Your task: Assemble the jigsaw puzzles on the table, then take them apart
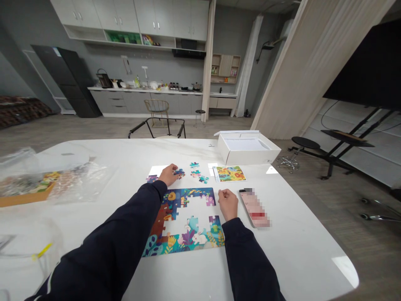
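Note:
My left hand (pixel 168 174) reaches beyond the puzzle's top edge, its fingers closed at a dark blue puzzle piece (pixel 179 173). My right hand (pixel 228 204) rests closed at the puzzle's right side, with no piece showing in its fingers. Between my arms lies a partly joined jigsaw puzzle (pixel 188 240) with a rabbit and plants, and white gaps in its middle. Loose teal puzzle pieces (pixel 204 179) lie beyond it. A purple puzzle piece (pixel 152 178) is partly hidden by my left hand. A colourful picture card (pixel 232 173) lies to their right.
A phone (pixel 254 209) lies right of my right hand. An open white box (pixel 249 148) stands at the table's (pixel 300 234) far side. Clear plastic bags (pixel 81 184) and an orange-edged tray (pixel 28 197) are on the left. A chair (pixel 156 125) stands beyond the table.

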Demonstrator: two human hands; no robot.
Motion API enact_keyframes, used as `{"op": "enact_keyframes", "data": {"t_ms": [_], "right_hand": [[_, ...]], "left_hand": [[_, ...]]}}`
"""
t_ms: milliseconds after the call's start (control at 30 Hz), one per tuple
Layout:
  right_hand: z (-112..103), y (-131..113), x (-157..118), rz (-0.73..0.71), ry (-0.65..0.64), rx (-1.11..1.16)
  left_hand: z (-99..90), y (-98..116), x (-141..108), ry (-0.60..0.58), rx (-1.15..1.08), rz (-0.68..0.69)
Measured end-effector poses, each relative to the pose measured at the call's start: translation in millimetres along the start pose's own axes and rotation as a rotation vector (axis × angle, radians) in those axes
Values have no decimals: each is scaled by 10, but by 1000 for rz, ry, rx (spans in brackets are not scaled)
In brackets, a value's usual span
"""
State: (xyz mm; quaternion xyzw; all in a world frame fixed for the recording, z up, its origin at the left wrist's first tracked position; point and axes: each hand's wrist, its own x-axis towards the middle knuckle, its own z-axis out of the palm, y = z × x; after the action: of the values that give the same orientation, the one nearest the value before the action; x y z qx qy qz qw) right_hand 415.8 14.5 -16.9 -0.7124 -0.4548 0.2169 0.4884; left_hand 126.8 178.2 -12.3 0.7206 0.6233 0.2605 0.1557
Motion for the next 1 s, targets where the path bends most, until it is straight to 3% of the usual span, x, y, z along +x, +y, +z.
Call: {"op": "enact_keyframes", "data": {"t_ms": [233, 567, 800, 1000], "right_hand": [[-3, 9, 5, 9, -6, -7], [6, 61, 19, 32, -18, 11], [0, 31, 11, 18, -20, 15], [11, 49, 15, 21, -18, 4]], "left_hand": [[-141, -114, -83, 69, 42, -72], [33, 28, -182, 60, 46, -60], [-22, -85, -162, 147, 17, -177], [51, 66, -180, 131, -17, -38]]}}
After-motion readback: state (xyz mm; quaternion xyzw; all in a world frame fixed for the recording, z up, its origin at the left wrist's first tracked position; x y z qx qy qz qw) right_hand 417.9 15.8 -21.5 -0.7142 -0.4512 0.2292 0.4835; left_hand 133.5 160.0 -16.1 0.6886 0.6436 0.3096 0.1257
